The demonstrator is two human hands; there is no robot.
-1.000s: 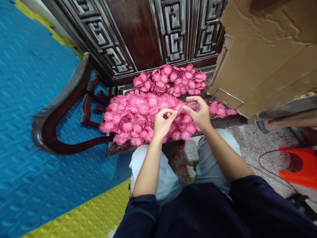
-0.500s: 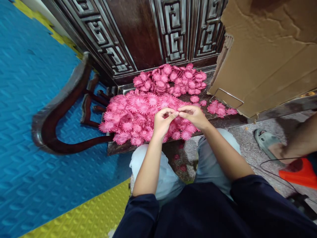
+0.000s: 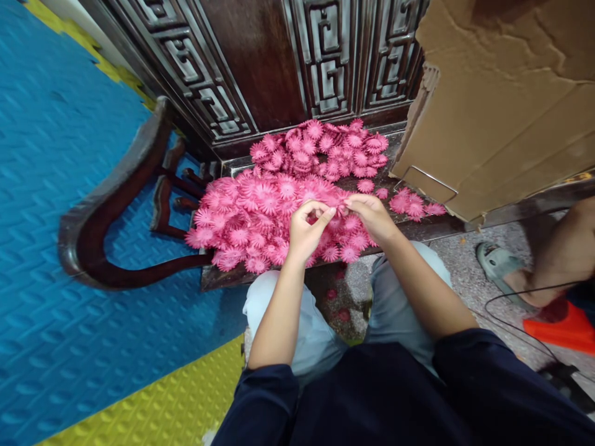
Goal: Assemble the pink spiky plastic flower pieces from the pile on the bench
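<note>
A large heap of pink flower-shaped pieces (image 3: 251,210) covers the dark wooden bench, and a second pile (image 3: 325,145) lies behind it. Over the heap's right part, my left hand (image 3: 309,229) is closed in a pinch, thumb against fingertips, with something pink at the tips. My right hand (image 3: 372,215) pinches at a small pink piece (image 3: 341,203) just beside it. The fingertips of both hands are a little apart. Pink against pink makes the exact shape of the held piece hard to make out.
Several loose pink pieces (image 3: 409,203) lie on the bench by a large cardboard sheet (image 3: 502,111). A curved wooden armrest (image 3: 88,229) stands at the left above blue mats (image 3: 46,186). At the right are another person's sandalled foot (image 3: 506,272), a cable and an orange object (image 3: 558,328).
My right hand has moved slightly right, away from my left hand, opening a gap between the fingertips. The other person's leg at the right has shifted a little.
</note>
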